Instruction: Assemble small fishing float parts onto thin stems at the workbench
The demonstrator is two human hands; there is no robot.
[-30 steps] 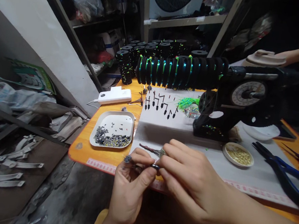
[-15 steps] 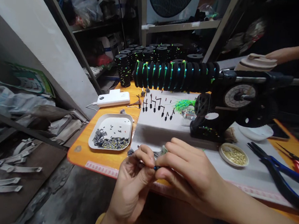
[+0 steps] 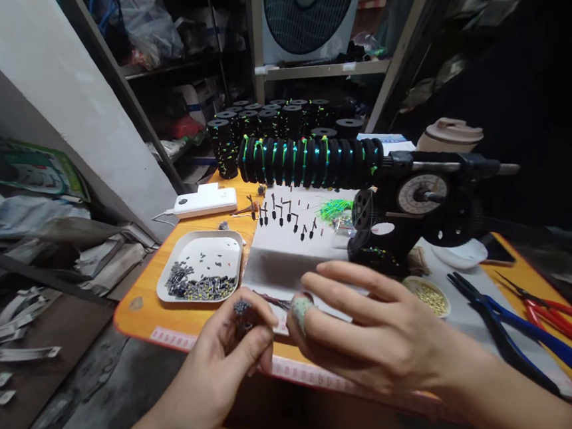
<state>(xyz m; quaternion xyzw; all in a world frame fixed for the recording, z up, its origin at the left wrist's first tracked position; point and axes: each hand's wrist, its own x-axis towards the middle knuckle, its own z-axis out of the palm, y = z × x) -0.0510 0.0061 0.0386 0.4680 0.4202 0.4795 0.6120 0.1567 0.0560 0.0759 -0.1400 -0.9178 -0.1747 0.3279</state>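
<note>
My left hand (image 3: 226,359) is curled above the table's front edge, thumb and forefinger pinched together; whatever lies between the tips is hidden. A bundle of small dark grey tips (image 3: 242,309) shows inside the curl of that hand; I cannot tell whether it is held or lies behind. Thin dark strands (image 3: 276,300) lie just beyond. My right hand (image 3: 369,325) is a short way to the right, palm down, its fingers bent but apart and its thumb hidden. A pale green, fuzzy-looking piece (image 3: 300,307) shows at its fingertips.
A white tray (image 3: 162,284) of small dark pieces stands left. Behind my hands is a black machine (image 3: 385,230) with a cord-wrapped roller (image 3: 310,162). A dish of gold bits (image 3: 431,299), blue-handled pliers (image 3: 502,320) and red-handled pliers (image 3: 551,308) lie right. A white power bank (image 3: 207,202) lies back left.
My hands have parted from a joint pinch on a small dark piece. The right hand has opened its fingers. The view has shifted, and another person's hand at the cup is gone.
</note>
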